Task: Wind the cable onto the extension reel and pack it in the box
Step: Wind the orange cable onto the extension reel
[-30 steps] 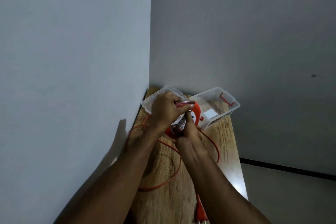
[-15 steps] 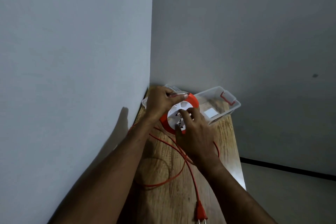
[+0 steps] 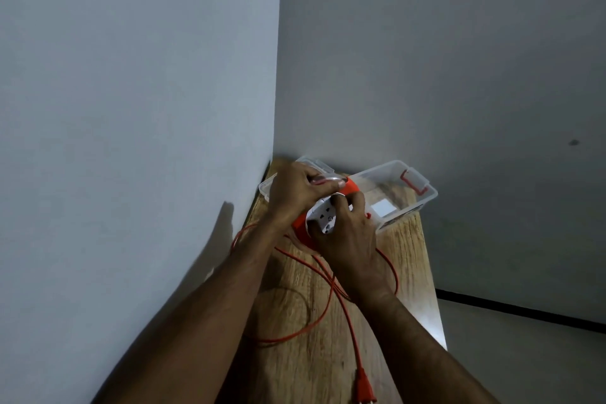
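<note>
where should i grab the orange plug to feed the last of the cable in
Pinch the plug by its flat sides from above, at the near table edge. Its prongs point toward you, and the cable leaves its far end.

head-worn view, forward and down, near table (image 3: 406, 259)

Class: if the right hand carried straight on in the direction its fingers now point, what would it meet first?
The right hand already rests on the reel; past it, probably the clear box against the wall, though depth is unclear.
</note>
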A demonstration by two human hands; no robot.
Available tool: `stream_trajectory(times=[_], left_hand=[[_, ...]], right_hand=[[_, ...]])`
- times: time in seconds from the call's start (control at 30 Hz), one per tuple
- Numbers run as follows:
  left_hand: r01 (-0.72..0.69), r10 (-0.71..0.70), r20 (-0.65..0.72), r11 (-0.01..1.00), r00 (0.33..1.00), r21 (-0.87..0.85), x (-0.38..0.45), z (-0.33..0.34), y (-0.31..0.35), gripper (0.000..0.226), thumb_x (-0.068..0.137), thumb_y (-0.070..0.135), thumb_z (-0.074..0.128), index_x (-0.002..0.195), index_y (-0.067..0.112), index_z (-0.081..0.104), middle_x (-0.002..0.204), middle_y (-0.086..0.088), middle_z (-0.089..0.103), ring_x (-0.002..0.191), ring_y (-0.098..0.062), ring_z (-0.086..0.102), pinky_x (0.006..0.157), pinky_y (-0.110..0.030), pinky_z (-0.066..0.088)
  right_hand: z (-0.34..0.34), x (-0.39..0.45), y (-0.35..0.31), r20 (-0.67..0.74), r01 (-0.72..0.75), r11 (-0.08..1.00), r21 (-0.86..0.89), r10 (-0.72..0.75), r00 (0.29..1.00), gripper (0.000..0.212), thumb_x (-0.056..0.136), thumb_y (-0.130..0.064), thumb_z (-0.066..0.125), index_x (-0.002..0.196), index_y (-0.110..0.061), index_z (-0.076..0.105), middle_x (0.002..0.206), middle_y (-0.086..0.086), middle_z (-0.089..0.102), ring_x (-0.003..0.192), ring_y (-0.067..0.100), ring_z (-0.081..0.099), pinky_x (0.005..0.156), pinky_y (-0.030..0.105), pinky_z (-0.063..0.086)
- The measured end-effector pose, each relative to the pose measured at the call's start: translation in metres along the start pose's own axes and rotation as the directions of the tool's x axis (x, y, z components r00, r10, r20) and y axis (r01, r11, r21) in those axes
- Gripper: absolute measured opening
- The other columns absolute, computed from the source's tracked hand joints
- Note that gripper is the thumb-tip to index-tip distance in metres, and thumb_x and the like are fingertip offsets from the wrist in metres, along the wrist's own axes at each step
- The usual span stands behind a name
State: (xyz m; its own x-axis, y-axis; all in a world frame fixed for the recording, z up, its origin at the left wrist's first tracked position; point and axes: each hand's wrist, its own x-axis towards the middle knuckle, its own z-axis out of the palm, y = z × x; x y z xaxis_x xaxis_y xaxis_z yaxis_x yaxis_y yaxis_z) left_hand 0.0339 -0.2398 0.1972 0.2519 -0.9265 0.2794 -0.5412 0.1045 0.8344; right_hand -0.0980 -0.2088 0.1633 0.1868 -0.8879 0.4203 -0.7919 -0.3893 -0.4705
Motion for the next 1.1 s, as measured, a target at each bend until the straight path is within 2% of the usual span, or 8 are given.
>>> stream_trajectory(times=[0.17, 0.27, 0.43, 0.57, 0.7, 0.8, 0.87, 1.1], left_hand=[[-0.056, 0.057, -0.023, 0.998, 0.998, 0.014, -0.001, -0.001, 0.001, 0.033, 0.079, 0.050, 0.083, 0.088, 0.019, 0.082, 0.066, 0.025, 0.059, 0.071, 0.021, 0.060, 0.057, 0.000, 0.045], [-0.079, 0.080, -0.041, 0.996, 0.996, 0.030, 0.000, 0.002, 0.000, 0.037, 0.078, 0.055, 0.082, 0.086, 0.018, 0.082, 0.068, 0.020, 0.065, 0.067, 0.007, 0.065, 0.055, -0.005, 0.047], [-0.106, 0.107, -0.036, 0.994, 0.994, 0.034, -0.003, 0.011, -0.004, 0.049, 0.078, 0.066, 0.074, 0.098, 0.022, 0.083, 0.091, 0.011, 0.079, 0.079, -0.004, 0.072, 0.070, -0.031, 0.063], [-0.099, 0.103, -0.055, 0.993, 0.993, 0.064, -0.005, 0.008, -0.003, 0.047, 0.078, 0.063, 0.076, 0.094, 0.019, 0.082, 0.089, 0.008, 0.079, 0.072, -0.002, 0.068, 0.065, -0.026, 0.062], [-0.041, 0.040, -0.056, 0.999, 0.998, -0.009, -0.004, 0.002, -0.003, 0.037, 0.082, 0.050, 0.081, 0.090, 0.015, 0.081, 0.088, 0.004, 0.079, 0.070, -0.002, 0.069, 0.066, -0.024, 0.061], [0.013, -0.017, -0.063, 0.998, 0.998, -0.065, -0.002, 0.001, -0.004, 0.034, 0.082, 0.046, 0.082, 0.080, 0.013, 0.077, 0.080, 0.002, 0.078, 0.065, -0.004, 0.069, 0.061, -0.026, 0.059], [0.021, -0.024, -0.054, 0.998, 0.998, -0.067, 0.000, 0.001, -0.003, 0.036, 0.081, 0.048, 0.082, 0.076, 0.013, 0.075, 0.072, 0.006, 0.073, 0.065, 0.002, 0.067, 0.058, -0.025, 0.056], [0.023, -0.024, -0.017, 0.998, 1.000, -0.059, 0.002, 0.006, -0.001, 0.052, 0.075, 0.066, 0.076, 0.080, 0.014, 0.080, 0.076, 0.000, 0.076, 0.071, -0.016, 0.071, 0.069, -0.044, 0.063]], right_hand=[[-0.004, -0.004, -0.001, -0.132, -0.066, 0.945, 0.320, 0.113, 0.985, 0.047, 0.069, -0.031, 0.092, 0.107, -0.018, 0.069, 0.103, -0.009, 0.066, 0.086, -0.005, 0.060, 0.075, 0.004, 0.048], [0.006, -0.003, -0.006, -0.079, -0.336, 0.775, 0.535, 0.442, 0.893, 0.044, 0.068, -0.038, 0.092, 0.099, -0.020, 0.068, 0.092, -0.009, 0.069, 0.082, 0.002, 0.069, 0.075, 0.025, 0.062], [0.007, 0.016, -0.019, 0.579, -0.669, -0.258, 0.697, 0.753, 0.312, 0.074, 0.077, -0.037, 0.088, 0.135, -0.007, 0.053, 0.129, 0.014, 0.063, 0.100, 0.032, 0.072, 0.078, 0.043, 0.062], [-0.005, 0.017, -0.028, 0.727, -0.576, -0.479, 0.662, 0.596, 0.341, 0.083, 0.088, -0.032, 0.079, 0.153, -0.006, 0.033, 0.135, 0.024, 0.059, 0.074, 0.024, 0.070, 0.079, 0.040, 0.061], [-0.013, 0.003, -0.024, 0.666, -0.628, -0.326, 0.706, 0.606, 0.435, 0.050, 0.092, -0.024, 0.075, 0.130, -0.003, 0.049, 0.114, 0.022, 0.069, 0.076, 0.025, 0.073, 0.070, 0.040, 0.062], [-0.007, -0.020, -0.016, 0.133, -0.505, 0.476, 0.720, 0.620, 0.773, 0.034, 0.087, -0.032, 0.077, 0.113, -0.017, 0.060, 0.107, 0.011, 0.073, 0.080, 0.017, 0.074, 0.063, 0.025, 0.061], [-0.008, -0.027, -0.010, -0.196, -0.167, 0.954, 0.250, 0.219, 0.956, 0.039, 0.086, -0.038, 0.077, 0.117, -0.020, 0.061, 0.115, 0.003, 0.067, 0.084, 0.008, 0.068, 0.063, 0.012, 0.049], [-0.007, -0.013, -0.005, -0.007, -0.020, 0.989, -0.147, 0.019, 1.000, 0.071, 0.082, -0.048, 0.077, 0.141, -0.017, 0.049, 0.138, 0.012, 0.048, 0.089, 0.020, 0.066, 0.062, 0.014, 0.033]])
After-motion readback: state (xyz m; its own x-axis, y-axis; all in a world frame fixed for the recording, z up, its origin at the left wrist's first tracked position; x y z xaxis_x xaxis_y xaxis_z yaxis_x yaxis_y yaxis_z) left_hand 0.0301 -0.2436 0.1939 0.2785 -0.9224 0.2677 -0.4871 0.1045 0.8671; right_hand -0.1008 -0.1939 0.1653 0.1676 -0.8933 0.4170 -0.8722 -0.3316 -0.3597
